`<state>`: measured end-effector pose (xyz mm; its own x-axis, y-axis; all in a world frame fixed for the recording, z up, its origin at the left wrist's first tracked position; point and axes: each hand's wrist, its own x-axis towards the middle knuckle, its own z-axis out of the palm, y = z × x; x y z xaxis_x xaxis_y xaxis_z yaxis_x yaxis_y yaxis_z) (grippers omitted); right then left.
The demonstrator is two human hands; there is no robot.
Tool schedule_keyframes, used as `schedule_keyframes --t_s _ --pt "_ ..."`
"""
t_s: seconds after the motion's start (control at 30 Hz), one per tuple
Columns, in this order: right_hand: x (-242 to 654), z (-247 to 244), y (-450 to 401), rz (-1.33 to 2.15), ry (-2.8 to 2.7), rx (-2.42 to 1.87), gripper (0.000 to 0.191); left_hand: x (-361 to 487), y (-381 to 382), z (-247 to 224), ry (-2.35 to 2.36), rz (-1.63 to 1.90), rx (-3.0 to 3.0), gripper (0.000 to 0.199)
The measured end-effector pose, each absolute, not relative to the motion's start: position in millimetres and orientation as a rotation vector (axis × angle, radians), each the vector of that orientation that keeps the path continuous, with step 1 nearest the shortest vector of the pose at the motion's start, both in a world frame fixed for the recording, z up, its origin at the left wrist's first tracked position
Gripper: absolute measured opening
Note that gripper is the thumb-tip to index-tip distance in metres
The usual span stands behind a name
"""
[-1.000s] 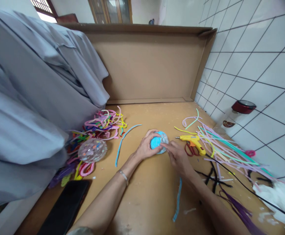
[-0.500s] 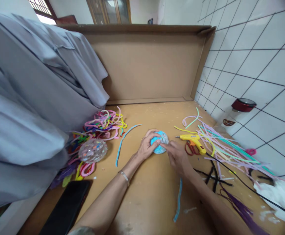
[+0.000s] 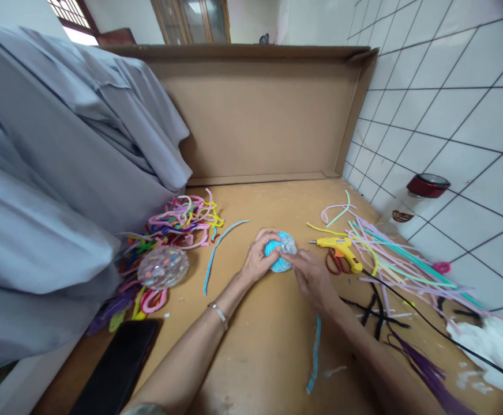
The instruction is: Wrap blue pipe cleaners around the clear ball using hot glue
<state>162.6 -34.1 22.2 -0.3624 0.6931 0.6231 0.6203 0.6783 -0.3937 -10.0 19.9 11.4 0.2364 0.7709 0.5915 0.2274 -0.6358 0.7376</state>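
A round ball (image 3: 282,264) partly wrapped in light-blue pipe cleaner sits at the middle of the table; its right part shows clear, speckled plastic. My left hand (image 3: 262,253) is closed round its left side, the thumb lying across the front. At the right side, my right hand (image 3: 314,276) presses its index finger and thumb on the ball near the left thumb, its other fingers curled. Whether a strand end is pinched there is hidden. One loose blue pipe cleaner (image 3: 217,248) lies left of the hands, and another blue pipe cleaner (image 3: 315,354) is below my right wrist.
A yellow glue gun (image 3: 338,248) lies over red scissors (image 3: 334,263), its black cord trailing right. Pastel pipe cleaners (image 3: 407,253) spread beyond it. At left are a clear speckled ball (image 3: 164,267), tangled pipe cleaners (image 3: 186,216) and a phone (image 3: 117,369). A cardboard panel (image 3: 264,115) stands behind.
Both hands stay on the ball in almost the same pose. The whole view has shifted very slightly.
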Motion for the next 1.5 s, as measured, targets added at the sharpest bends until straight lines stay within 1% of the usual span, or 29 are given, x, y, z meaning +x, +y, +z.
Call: schedule_keyframes --t_s 0.17,0.47,0.97,1.5 --pt "162.2 21.8 -34.7 0.117 -2.069 -1.021 0.038 -8.7 19.4 10.7 0.937 1.424 1.945 0.018" --pt "161.8 20.2 -34.1 0.089 -2.058 -1.008 0.033 -9.6 17.0 13.9 0.941 1.417 1.998 0.014" --pt "161.9 20.5 -35.3 0.11 -2.082 -1.029 0.035 -10.1 15.6 14.4 0.969 1.368 1.986 0.013" --pt "162.1 17.9 -32.8 0.137 -2.068 -1.006 0.034 -14.0 18.5 12.0 0.941 1.36 2.003 0.02"
